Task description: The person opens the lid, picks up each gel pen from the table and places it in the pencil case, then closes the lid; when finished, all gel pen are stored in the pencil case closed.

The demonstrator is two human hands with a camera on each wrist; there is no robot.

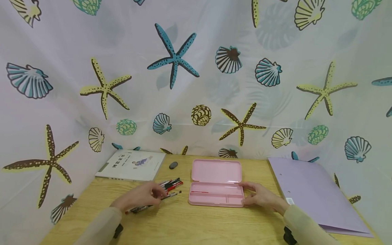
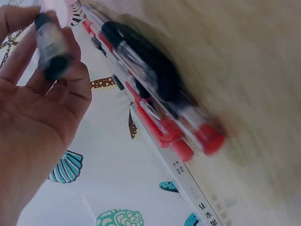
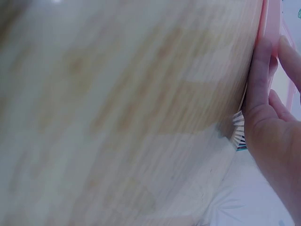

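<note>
The case (image 1: pixel 208 198) is laid open on the table (image 1: pixel 196 228), its right end pinched between the thumb and fingers of the right hand (image 1: pixel 260 197). Left of the case, a pen (image 2: pixel 51 42) is held in the curled fingers of the left hand (image 1: pixel 141 196), near loose pens (image 1: pixel 174 185). A book (image 1: pixel 134 165) is placed beyond these, left of the case; a folder (image 1: pixel 318 194), right of it.
</note>
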